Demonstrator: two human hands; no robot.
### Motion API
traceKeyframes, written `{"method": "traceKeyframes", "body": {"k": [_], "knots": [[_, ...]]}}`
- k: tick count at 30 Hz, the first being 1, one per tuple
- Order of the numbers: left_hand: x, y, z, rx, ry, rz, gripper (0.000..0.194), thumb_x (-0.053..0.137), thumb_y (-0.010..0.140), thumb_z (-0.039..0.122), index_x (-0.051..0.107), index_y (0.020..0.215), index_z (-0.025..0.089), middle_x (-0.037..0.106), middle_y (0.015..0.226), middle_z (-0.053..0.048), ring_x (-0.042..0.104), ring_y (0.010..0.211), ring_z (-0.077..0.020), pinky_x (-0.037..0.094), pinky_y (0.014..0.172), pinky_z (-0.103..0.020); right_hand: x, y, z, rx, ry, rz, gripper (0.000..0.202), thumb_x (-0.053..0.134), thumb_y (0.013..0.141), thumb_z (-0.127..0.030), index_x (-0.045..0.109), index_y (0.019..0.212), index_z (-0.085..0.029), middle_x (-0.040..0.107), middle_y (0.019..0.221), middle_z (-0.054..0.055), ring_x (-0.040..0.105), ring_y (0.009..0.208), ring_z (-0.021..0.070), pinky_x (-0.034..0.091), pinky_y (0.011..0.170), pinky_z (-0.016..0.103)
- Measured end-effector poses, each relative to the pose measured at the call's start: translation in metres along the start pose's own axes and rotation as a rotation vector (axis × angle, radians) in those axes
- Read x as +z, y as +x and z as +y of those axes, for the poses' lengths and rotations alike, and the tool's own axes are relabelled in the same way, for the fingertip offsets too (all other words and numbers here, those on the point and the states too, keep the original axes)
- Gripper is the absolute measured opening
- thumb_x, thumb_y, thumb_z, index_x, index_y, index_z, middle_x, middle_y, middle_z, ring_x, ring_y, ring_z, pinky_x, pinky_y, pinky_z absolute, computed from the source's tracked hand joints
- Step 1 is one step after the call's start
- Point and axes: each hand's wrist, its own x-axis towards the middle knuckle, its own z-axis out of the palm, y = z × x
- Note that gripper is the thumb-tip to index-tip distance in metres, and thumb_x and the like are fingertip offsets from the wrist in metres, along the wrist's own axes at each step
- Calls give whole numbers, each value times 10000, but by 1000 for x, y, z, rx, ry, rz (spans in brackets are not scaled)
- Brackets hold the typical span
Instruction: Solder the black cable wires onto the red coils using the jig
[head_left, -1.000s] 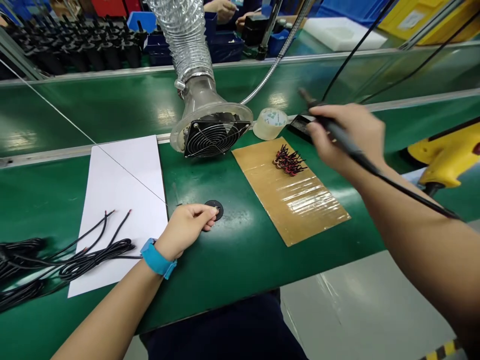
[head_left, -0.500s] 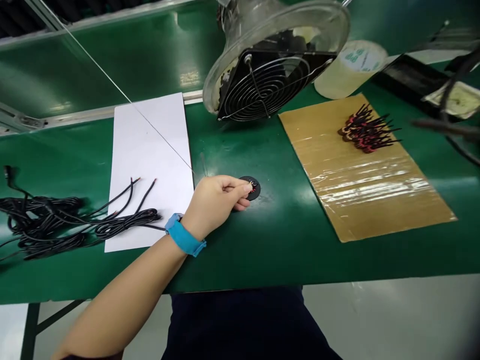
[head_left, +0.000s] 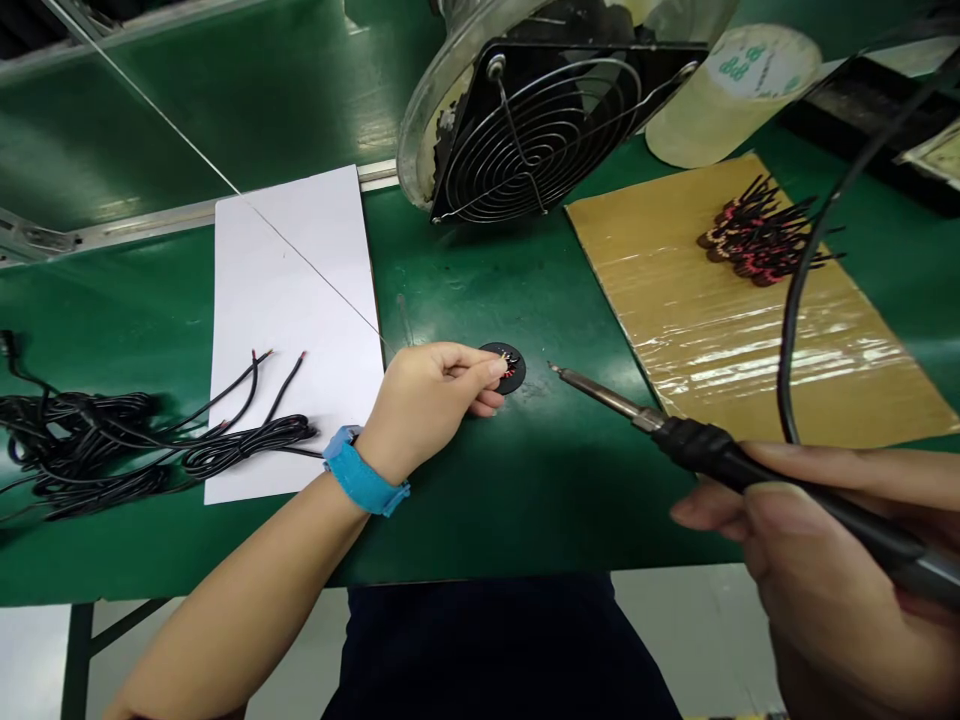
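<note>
Near edge: bare bench [head_left: 540,500] between left hand [head_left: 420,405] and right hand [head_left: 817,570]
Behind disc [head_left: 516,376]: short open strip, then fan [head_left: 532,140]
Left: cables [head_left: 251,445] and slanting thin wire [head_left: 306,261] obstruct
Right: iron [head_left: 604,396] and looping cord [head_left: 786,345] bar the way to board [head_left: 675,290]

The surface [head_left: 480,500] is green, with a plain white sheet [head_left: 292,300] and a glossy golden-brown board [head_left: 720,330] whose shine falls in pale streaks. The wristband [head_left: 365,473] is bright blue, the cables [head_left: 247,445] are black with reddish tips, and the bunched pieces [head_left: 761,240] mix black, red and pale yellow.
</note>
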Motion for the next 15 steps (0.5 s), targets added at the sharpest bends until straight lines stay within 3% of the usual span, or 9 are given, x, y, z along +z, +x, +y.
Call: {"method": "traceKeyframes", "body": {"k": [6,15], "knots": [[-1,-1,-1,15,-9,-9,121,629,780,201,673,798,90,661,626,-22,618,556,-79,532,564,-180,9,7,-5,134,52,75,213,644,737,-408,614,865,-241,651,607,23,627,525,173,511,502,311],[-1,0,-3,27,-41,-21,92,652,762,199,666,780,110,662,616,0,618,568,-62,524,563,-150,19,9,8,-12,58,105,139,666,722,-282,626,842,-226,636,562,-9,612,485,140,493,465,283]]}}
